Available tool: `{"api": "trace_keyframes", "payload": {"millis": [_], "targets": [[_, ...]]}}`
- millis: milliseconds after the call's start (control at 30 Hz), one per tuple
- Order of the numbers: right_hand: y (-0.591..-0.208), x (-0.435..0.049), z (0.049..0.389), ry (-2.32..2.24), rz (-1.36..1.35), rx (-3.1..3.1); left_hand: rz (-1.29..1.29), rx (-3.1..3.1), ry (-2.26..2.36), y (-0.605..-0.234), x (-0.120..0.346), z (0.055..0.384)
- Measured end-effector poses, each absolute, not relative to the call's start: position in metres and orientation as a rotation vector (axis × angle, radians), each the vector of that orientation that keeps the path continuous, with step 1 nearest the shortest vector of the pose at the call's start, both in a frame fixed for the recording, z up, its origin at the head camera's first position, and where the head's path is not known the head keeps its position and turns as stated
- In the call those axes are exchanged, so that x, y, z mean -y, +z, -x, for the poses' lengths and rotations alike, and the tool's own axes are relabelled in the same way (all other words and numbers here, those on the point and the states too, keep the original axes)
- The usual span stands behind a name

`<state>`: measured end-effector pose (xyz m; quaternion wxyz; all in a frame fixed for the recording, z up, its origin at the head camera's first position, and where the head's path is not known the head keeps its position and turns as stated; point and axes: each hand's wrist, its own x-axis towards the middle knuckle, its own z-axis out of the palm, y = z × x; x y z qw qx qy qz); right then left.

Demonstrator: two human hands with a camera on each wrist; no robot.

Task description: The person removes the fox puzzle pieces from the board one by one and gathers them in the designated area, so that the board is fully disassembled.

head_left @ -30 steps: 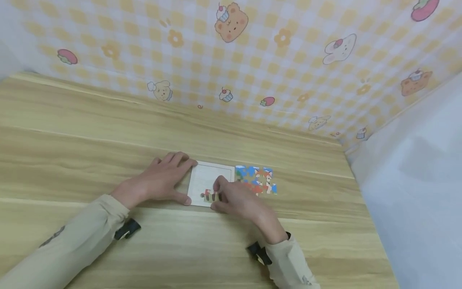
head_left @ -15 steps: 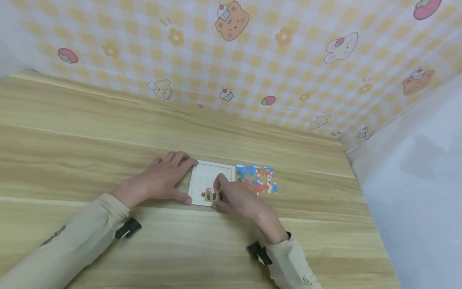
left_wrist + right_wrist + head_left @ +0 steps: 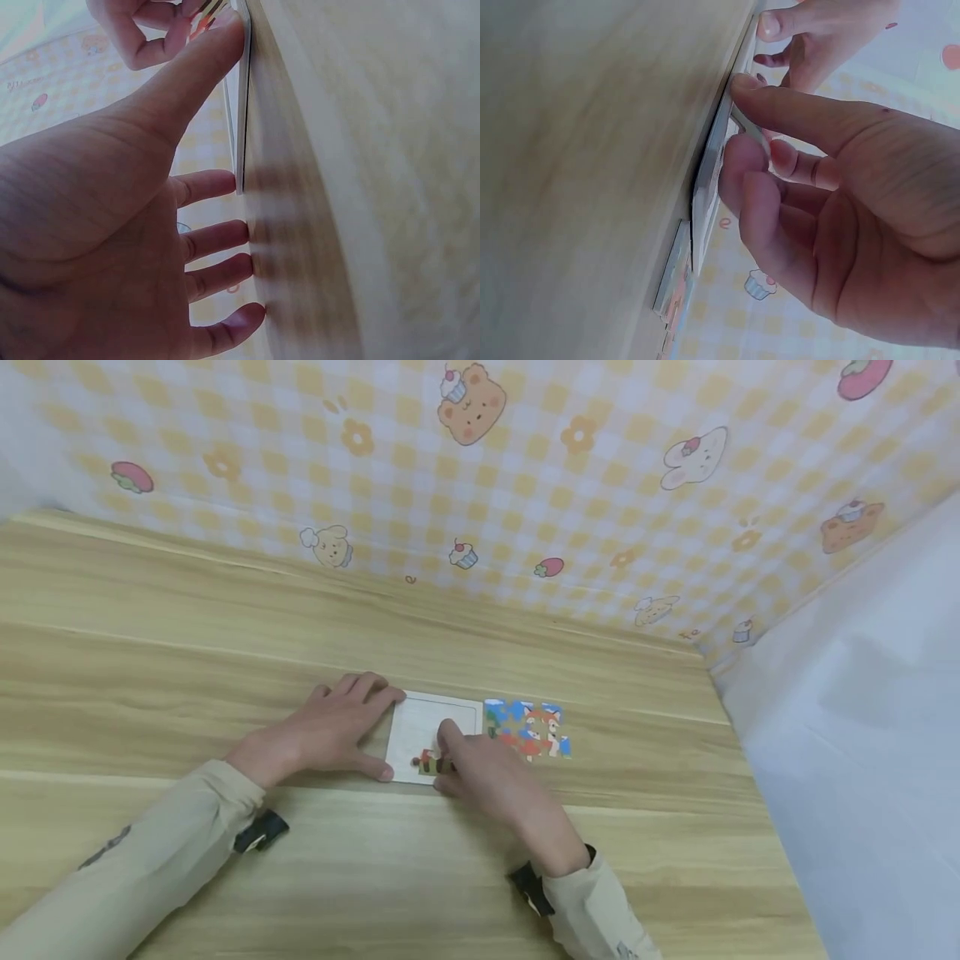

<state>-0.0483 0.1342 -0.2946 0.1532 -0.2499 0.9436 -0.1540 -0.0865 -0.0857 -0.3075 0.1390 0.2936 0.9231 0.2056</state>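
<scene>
A white square puzzle tray [image 3: 412,718] lies flat on the wooden table. My left hand [image 3: 330,727] steadies its left side, thumb on the near corner and forefinger at the far corner, fingers spread. Over the near part of the tray, my right hand [image 3: 487,772] pinches a puzzle piece [image 3: 430,764] with a green, brown and red print and a rounded knob on its left. The right wrist view shows the piece's thin edge [image 3: 751,129] tilted up between thumb and curled fingers. My right fingers hide the piece's right part.
Right of the tray lie several puzzle pieces [image 3: 553,727], with a fox, blue sky and red patches printed on them. Part of this group is behind my right hand. A yellow checked cloth wall [image 3: 397,485] stands behind the table [image 3: 225,610], and a white wall [image 3: 847,735] at right.
The head view has shifted slightly. My right hand stays at the near part of the tray with the puzzle piece, its fingers moving only slightly. My left hand keeps its place on the tray.
</scene>
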Motion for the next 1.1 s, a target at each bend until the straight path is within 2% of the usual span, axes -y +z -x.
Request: {"api": "trace_keyframes", "payload": {"millis": [567,1100], "targets": [[-0.2946,-0.1337,0.0494,-0.396,0.891,-2.730,-0.838,-2.657,0.588,-0.3075,0.0869,0.0875],[-0.2935,-0.1365,0.0494,-0.393,0.853,-2.722,-0.865,-2.664,0.581,-0.3077,0.0856,0.0878]]}}
